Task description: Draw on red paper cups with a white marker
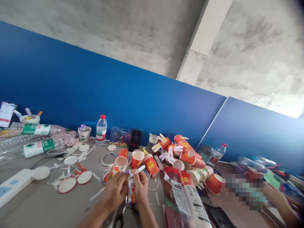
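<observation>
My left hand (115,191) and my right hand (141,184) are close together over the table, both with fingers closed. Between them is a narrow white strip (138,170), its right end pinched by the right thumb and fingers and its left end at the left fingertips. A red and white paper piece (132,193) hangs just below, partly hidden by the hands. The dark handles of a pair of scissors (119,219) lie beneath. Just beyond stand or lean red paper cups, among them an upright one (137,159) and a tilted one (151,165).
Cut cup bottoms (67,185) and paper scraps lie at left, beside a white power strip (16,183). A water bottle (101,131) stands by the blue partition (106,88). Plastic-bagged cups (187,202) are at right. Another person's hand (273,193) is far right.
</observation>
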{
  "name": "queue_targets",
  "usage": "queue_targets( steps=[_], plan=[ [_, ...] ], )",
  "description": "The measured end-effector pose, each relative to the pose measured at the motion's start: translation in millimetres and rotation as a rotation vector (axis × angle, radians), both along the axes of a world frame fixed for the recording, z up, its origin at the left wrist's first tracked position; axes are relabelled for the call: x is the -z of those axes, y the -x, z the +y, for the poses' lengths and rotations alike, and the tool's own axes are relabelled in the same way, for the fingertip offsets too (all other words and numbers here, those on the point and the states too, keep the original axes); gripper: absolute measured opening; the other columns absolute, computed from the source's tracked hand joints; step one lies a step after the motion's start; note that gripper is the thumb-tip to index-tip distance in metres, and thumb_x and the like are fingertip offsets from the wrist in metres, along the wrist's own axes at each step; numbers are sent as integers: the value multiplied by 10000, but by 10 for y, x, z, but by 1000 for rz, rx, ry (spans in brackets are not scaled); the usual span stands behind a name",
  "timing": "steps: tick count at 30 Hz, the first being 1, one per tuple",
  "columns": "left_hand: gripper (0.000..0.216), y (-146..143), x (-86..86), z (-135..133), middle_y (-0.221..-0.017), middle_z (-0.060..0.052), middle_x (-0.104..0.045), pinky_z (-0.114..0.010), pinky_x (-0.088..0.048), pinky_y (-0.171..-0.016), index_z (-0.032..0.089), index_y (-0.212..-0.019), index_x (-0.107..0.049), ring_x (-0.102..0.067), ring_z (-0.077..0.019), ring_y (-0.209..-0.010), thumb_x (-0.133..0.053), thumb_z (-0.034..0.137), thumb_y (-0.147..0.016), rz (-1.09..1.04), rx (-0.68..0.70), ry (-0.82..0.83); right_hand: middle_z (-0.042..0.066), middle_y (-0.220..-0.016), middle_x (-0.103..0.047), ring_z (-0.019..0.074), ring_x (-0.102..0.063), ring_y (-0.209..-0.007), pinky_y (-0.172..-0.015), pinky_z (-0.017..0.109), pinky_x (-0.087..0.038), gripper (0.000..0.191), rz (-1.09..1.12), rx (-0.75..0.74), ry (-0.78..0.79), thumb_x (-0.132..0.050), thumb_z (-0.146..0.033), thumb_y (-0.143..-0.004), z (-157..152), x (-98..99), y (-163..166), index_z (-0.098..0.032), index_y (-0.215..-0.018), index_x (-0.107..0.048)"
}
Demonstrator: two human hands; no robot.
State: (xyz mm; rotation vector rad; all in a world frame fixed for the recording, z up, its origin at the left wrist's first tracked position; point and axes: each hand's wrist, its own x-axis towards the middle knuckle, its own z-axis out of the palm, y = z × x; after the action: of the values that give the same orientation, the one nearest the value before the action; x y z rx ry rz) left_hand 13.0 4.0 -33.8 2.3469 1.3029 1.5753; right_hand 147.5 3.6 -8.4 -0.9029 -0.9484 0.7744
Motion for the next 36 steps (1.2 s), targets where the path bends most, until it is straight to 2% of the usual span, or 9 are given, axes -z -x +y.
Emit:
queue_targets(
  steps=[4, 8, 11, 17, 20, 24, 27, 31, 36],
  plan=[
    [440, 17, 41, 34, -1024, -43, -893, -569, -546, -1299, 300, -1199, -824, -852, -276, -935, -509, 73, -992, 79, -13, -102, 53, -732, -811, 221, -695, -668, -677, 358, -639, 744, 142, -29, 90, -961, -960, -643, -5, -7, 11, -237, -767, -841],
    [467, 15, 103, 75, -1020, -53, -892, -529, -573, -1256, 267, -1252, -813, -849, -263, -932, -493, 48, -992, 102, -19, -130, 57, -738, -812, 212, -692, -691, -707, 349, -631, 736, 213, -45, 136, -1024, -912, -558, -18, -67, -20, -222, -733, -837],
    [460, 25, 126, 97, -1070, -78, -903, -556, -592, -1219, 261, -1233, -825, -857, -289, -973, -498, 54, -984, 111, -52, -107, 54, -724, -798, 227, -690, -679, -676, 362, -621, 699, 171, -57, 113, -1003, -901, -616, -31, -91, -13, -236, -730, -821],
    [400, 76, 111, 107, -1049, -77, -883, -647, -539, -1283, 274, -1215, -828, -836, -316, -1024, -500, 134, -1035, 140, -71, -77, 40, -689, -791, 235, -676, -628, -600, 355, -610, 615, 155, 42, 20, -985, -858, -714, -39, -103, 59, -270, -734, -806],
    [408, 87, 111, 103, -1051, -69, -883, -662, -520, -1309, 275, -1246, -820, -829, -311, -1018, -510, 125, -1028, 157, -34, -74, 35, -677, -788, 220, -669, -613, -608, 342, -607, 629, 140, 59, -8, -970, -859, -724, -22, -109, 55, -255, -719, -796],
    [409, 86, 123, 103, -1046, -70, -888, -672, -505, -1328, 274, -1237, -819, -832, -312, -1000, -502, 115, -1033, 163, -8, -76, 29, -699, -784, 194, -663, -619, -638, 328, -609, 675, 145, 31, 38, -969, -873, -696, 5, -95, 6, -221, -729, -797],
    [384, 89, 137, 112, -1024, -72, -878, -656, -537, -1285, 273, -1207, -806, -832, -313, -981, -488, 131, -1046, 163, -18, -91, 37, -719, -786, 202, -677, -653, -660, 333, -624, 680, 133, 0, 60, -970, -882, -686, 4, -48, -6, -223, -743, -812],
    [335, 87, 150, 134, -1025, -83, -874, -614, -576, -1211, 271, -1145, -779, -831, -311, -977, -470, 167, -1067, 168, -21, -87, 67, -778, -817, 237, -726, -710, -705, 360, -647, 606, 51, -49, 6, -938, -834, -788, -21, 81, 56, -234, -817, -862],
    [337, 72, 87, 134, -875, -84, -835, -589, -634, -1054, 276, -947, -733, -815, -333, -869, -439, 167, -1069, 176, -51, -83, 61, -924, -843, 254, -770, -828, -810, 378, -657, 513, -90, -15, -95, -875, -780, -895, -29, 228, 138, -267, -878, -860]
  ],
)
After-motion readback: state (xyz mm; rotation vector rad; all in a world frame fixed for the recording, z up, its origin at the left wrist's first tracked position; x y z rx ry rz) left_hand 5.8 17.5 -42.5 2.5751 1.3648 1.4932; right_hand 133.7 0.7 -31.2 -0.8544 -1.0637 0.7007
